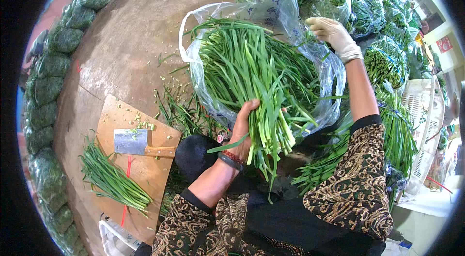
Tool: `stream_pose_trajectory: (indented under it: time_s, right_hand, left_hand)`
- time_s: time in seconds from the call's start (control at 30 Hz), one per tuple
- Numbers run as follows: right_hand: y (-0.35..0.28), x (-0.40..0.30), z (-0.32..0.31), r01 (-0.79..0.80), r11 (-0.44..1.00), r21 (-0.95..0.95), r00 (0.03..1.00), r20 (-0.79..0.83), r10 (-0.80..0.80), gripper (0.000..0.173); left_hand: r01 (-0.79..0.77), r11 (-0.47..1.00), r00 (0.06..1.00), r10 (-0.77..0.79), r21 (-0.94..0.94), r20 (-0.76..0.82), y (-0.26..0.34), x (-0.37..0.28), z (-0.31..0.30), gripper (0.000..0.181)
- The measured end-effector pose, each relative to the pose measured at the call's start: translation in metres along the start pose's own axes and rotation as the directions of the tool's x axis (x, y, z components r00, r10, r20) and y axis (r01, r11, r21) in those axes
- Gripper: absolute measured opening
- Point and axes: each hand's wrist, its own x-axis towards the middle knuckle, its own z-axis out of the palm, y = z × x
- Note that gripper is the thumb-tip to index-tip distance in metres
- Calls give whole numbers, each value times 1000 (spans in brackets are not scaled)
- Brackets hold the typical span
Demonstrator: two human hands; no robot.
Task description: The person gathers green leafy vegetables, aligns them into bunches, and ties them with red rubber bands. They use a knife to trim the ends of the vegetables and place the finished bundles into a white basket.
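Note:
My bare left hand (244, 127), with bracelets at the wrist, grips a bunch of long green leafy stalks (267, 110) that look like garlic chives. Their pale cut ends point down towards my lap. Behind them a clear plastic bag (330, 74) gapes wide, with more of the same greens (218, 49) inside. At the bag's far right rim is my right hand (328, 34), in a whitish glove, its fingers curled. Whether those fingers pinch the plastic or a leaf cannot be told.
To the left a wooden board (145, 179) carries a cleaver (136, 141), chopped bits and a chive bundle (114, 179) lying across a red tie (129, 167). Packed green bags (49, 90) line the far left. Filled bags (385, 61) and a white plastic crate (423, 125) stand right.

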Motion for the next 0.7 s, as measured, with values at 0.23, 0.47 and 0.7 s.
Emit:
stream_pose_trajectory:
  time_s: [0.23, 0.47, 0.7]
  right_hand:
    - [99, 108, 95, 213, 800, -562, 967, 2, -256, 45]
    - [51, 120, 104, 190, 238, -952, 943, 110, -314, 31]
    - [-77, -98, 137, 489, 355, -797, 784, 222, -580, 26]
  left_hand:
    - [33, 994, 999, -32, -104, 3, -10, -9, 7, 54]
    - [-53, 999, 959, 50, -5, -280, -7, -14, 10, 35]
    - [30, 982, 999, -37, -187, -35, -5, -5, 0, 46]
